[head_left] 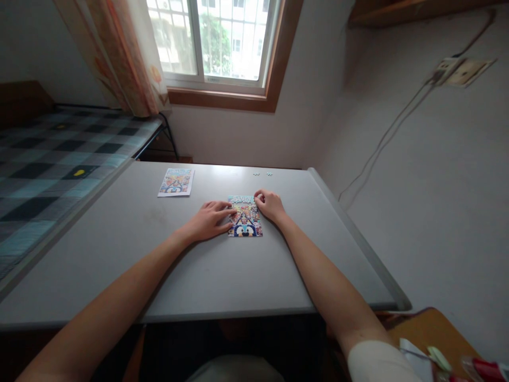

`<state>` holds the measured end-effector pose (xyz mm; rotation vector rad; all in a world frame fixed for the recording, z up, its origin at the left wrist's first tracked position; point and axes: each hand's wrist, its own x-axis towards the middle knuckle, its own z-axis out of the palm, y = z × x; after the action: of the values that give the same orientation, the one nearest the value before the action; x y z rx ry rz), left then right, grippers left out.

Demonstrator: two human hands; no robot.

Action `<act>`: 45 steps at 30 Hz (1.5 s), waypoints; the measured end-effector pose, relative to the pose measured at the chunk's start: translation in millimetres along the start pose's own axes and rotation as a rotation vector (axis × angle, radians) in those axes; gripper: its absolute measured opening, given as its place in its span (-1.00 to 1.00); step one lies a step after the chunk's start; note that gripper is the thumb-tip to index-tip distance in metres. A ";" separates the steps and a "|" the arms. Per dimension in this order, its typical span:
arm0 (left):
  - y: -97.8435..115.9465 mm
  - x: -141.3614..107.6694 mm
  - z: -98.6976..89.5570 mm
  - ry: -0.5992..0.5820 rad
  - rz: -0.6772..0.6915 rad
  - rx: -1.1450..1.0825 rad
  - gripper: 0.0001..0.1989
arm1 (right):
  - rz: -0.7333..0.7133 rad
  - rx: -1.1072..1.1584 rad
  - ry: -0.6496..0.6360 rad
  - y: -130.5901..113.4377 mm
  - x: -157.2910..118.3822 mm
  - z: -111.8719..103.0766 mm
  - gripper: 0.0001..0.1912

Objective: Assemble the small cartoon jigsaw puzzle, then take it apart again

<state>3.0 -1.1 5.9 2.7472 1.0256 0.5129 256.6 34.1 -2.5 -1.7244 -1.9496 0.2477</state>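
Observation:
A small colourful jigsaw puzzle [245, 222] lies flat on the grey table, a blue cartoon face along its near edge and pale pieces along its far edge. My left hand [209, 220] rests at the puzzle's left side, fingers spread, with some fingertips on it. At the upper right corner is my right hand [271, 205], its thumb and fingers pinched together at the edge. Whatever sits between those fingertips is too small to make out. Two loose puzzle pieces [263, 174] lie apart near the table's far edge.
A printed picture sheet [176, 183] with a similar image lies at the left on the table [222, 286]. Beyond the table's left edge is a bed with a checked cover [79, 154]. A wall with a cable [382, 143] borders the right, and a wooden stool [433, 329] holds small items.

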 end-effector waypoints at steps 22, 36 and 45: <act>-0.2 0.1 0.1 0.002 -0.003 -0.015 -0.58 | 0.105 0.202 0.388 21.5 11.7 -14.6 -0.64; -1.6 0.1 1.1 -0.005 0.001 0.000 -0.57 | 0.339 -0.054 0.173 36.9 7.4 -15.2 -0.78; -1.3 0.0 0.8 -0.005 0.000 -0.005 -0.57 | 0.350 -0.068 0.138 39.8 8.6 -16.0 -0.81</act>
<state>2.6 -0.1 4.8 2.7426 1.0224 0.5078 298.6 46.0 -5.1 -2.0651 -1.5684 0.1812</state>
